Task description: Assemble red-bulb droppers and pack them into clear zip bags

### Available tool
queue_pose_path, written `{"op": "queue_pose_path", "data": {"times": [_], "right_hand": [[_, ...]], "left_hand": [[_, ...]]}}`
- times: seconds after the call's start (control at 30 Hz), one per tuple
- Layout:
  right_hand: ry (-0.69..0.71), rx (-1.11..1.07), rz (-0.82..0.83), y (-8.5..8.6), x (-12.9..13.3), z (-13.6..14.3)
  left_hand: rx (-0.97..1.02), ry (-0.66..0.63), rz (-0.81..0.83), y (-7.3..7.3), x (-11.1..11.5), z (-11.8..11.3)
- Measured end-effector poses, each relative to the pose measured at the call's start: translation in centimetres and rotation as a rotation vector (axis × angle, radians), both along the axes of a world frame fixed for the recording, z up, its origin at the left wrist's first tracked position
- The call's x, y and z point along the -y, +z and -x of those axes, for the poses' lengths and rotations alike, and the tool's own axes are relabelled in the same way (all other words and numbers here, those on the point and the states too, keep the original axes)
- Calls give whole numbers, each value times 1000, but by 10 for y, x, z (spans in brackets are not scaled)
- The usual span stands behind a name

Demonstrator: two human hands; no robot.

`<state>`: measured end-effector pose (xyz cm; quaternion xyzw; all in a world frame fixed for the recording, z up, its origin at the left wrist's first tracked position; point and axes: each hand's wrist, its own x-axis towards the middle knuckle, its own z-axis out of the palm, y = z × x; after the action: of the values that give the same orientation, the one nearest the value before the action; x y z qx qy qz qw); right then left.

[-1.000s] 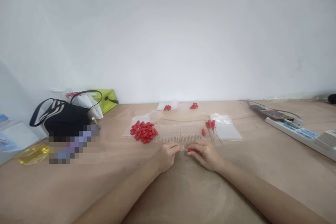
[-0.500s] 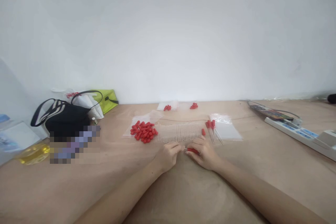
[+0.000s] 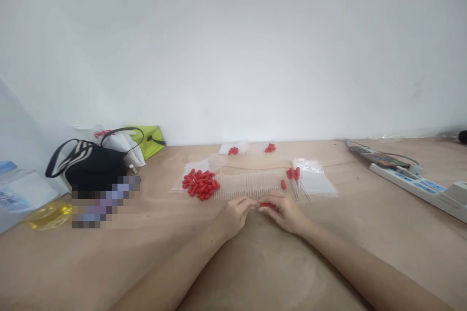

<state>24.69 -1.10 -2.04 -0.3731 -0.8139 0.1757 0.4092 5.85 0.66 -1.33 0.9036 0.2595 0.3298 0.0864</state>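
Note:
My left hand (image 3: pixel 238 214) is closed, its fingertips pinching a thin glass dropper tube that is mostly hidden by the fingers. Facing it, my right hand (image 3: pixel 286 211) grips a red rubber bulb (image 3: pixel 267 204) between thumb and fingers, its open end pointing at the left fingertips. Just beyond both hands lies a row of clear glass dropper tubes (image 3: pixel 250 184) side by side. A heap of red bulbs (image 3: pixel 200 183) sits left of the row. One loose bulb (image 3: pixel 283 184) rests at the row's right end, beside several droppers fitted with red bulbs (image 3: pixel 297 175).
Plastic bags (image 3: pixel 317 182) lie under and right of the fitted droppers. Two small bulb groups (image 3: pixel 270 147) are near the wall. At left are a black bag (image 3: pixel 91 165), a lime-green bag (image 3: pixel 148 141) and a yellow-liquid bottle (image 3: pixel 51 215). A power strip (image 3: pixel 416 182) stands at right.
The right fingers have closed further over the bulb, so less of it shows, and it now sits against the left fingertips. The view has shifted slightly.

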Motion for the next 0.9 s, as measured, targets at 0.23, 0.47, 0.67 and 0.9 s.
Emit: {"op": "queue_pose_path", "data": {"times": [0.23, 0.47, 0.67, 0.9], "right_hand": [[-89, -641, 329, 8, -7, 7], [-495, -523, 426, 29, -49, -57], [-753, -6, 315, 14, -75, -100], [-737, 129, 303, -1, -82, -93]], "left_hand": [[72, 105, 89, -2, -2, 0], [39, 292, 20, 0, -9, 13], [-50, 408, -31, 2, -13, 21], [-102, 435, -14, 2, -11, 21]]}}
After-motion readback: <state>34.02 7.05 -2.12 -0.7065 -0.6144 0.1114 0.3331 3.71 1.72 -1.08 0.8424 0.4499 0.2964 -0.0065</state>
